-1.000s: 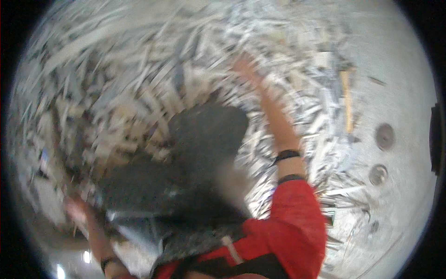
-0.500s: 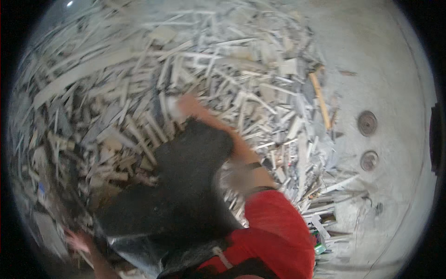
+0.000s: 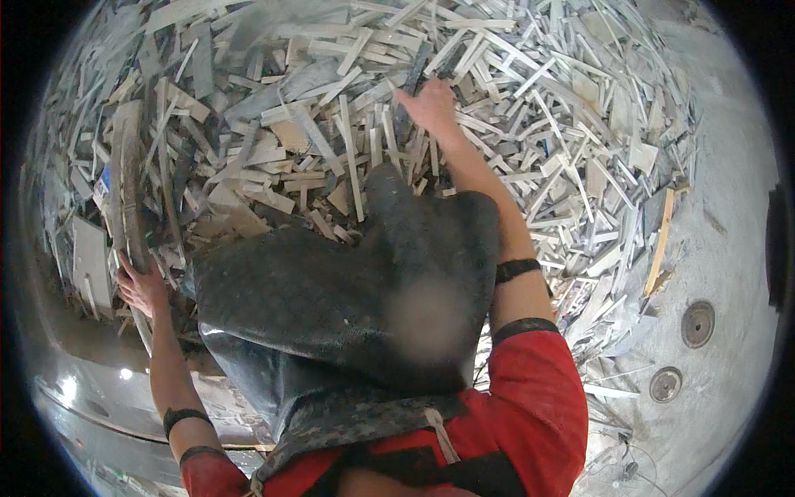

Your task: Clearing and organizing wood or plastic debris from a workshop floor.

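Note:
My right hand (image 3: pixel 431 106) reaches far into a wide pile of scrap strips (image 3: pixel 571 157), its thumb stretched away from the partly hidden fingers. Just beyond it lies a dark narrow strip (image 3: pixel 416 70); I see nothing held, though contact with the strip is unclear. At the left, my left hand (image 3: pixel 142 286) rests with spread fingers against a long, worn grey board (image 3: pixel 128 182) that runs away from me. A dark, dusty apron (image 3: pixel 331 306) covers my front and hides the pile beneath it.
Left of the board leans a pale flat panel (image 3: pixel 89 261), near a small blue-and-white piece (image 3: pixel 103 186). An orange-yellow wooden strip (image 3: pixel 660 240) marks the pile's right edge. Two round metal covers (image 3: pixel 697 323) are set in the concrete floor (image 3: pixel 729 207) there.
The view has turned, and everything has shifted across it. A blurred white piece beside my right hand no longer shows there. My left hand stays near the board.

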Available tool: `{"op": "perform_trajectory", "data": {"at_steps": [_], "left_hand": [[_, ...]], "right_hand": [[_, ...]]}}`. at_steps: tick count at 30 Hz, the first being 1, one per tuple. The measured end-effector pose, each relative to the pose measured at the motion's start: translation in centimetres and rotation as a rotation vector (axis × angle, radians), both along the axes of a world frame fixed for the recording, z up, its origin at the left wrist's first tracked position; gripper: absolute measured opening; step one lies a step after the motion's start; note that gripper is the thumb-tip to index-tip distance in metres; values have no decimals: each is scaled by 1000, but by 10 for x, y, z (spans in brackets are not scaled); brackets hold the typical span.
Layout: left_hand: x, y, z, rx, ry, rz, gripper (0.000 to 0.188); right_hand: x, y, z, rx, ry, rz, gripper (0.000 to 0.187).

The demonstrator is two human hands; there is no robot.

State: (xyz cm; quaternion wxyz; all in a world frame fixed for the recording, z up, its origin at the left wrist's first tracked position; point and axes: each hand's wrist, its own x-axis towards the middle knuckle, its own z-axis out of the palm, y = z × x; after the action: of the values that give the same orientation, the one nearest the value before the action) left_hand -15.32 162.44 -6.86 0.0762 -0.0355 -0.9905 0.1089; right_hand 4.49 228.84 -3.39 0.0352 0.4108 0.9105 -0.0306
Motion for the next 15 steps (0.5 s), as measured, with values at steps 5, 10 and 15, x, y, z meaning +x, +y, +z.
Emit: {"op": "perform_trajectory", "data": {"at_steps": [5,10,15], "left_hand": [[12,-23,2,-46,-32,59,78],[12,-9,4,-3,-38,53,78],[9,-7,9,2,-6,-7,80]], "right_hand": [[-30,-50,8,-34,-67,-71,93],[-21,-41,-7,-32,30,-292,98],[1,-23,2,-15,364,-317,82]]}}
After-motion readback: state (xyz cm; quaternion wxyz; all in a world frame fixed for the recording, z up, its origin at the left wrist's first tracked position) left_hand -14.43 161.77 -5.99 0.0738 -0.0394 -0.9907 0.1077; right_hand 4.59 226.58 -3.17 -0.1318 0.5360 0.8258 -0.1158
